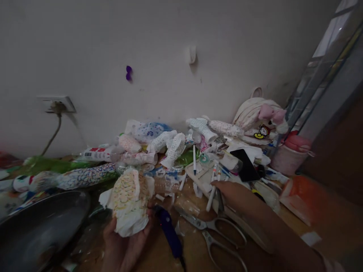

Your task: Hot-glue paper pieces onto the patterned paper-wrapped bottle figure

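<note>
In my left hand [127, 236] is a white paper fish craft [130, 202] with yellow, green and reddish scale marks, the fingers wrapped round its lower part. My right hand [231, 190] reaches over the marker pens [211, 196] in a pale tray [200, 183]. Its fingers are mostly hidden and dim, so I cannot tell whether it grips a pen. Between the hands lie a purple corded tool [169, 231] with a small red light and large metal scissors [202, 224] with open handles.
Several decorated fish crafts [174, 149] are heaped along the wall. A dark round pan [45, 223] stands at the left. A black phone [244, 165], a white backpack [255, 113] and a pink container [290, 156] are at the right. Plastic bottle pieces [166, 185] lie mid-table.
</note>
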Tool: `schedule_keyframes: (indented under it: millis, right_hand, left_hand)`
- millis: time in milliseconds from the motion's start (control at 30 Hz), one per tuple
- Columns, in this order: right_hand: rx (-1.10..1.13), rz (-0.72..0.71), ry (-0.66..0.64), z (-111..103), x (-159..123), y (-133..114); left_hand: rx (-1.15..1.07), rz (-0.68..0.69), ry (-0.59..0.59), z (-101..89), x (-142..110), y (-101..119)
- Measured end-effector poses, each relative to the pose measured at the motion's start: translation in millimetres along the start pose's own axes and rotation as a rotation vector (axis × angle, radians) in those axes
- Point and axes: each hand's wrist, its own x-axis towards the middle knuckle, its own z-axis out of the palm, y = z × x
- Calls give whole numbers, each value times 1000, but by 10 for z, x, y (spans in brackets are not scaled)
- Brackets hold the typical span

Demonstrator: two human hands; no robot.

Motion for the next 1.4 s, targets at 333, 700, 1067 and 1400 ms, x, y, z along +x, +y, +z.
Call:
schedule_keyframes:
  millis: [333, 700, 1067, 1400]
  right_hand:
    - [-728, 347, 416, -184, 448, 791]
    - [-783, 208, 336, -419, 611, 550]
    - [-654, -327, -175, -82, 143, 337]
    - [302, -601, 634, -176, 539, -1575]
  left_hand:
    - [-39, 64, 64, -62, 22, -35]
    - [-24, 16, 49, -163, 33, 16]
    - [-77, -42, -194, -107, 55, 28]
    - [-68, 32, -10, 59, 37, -9]
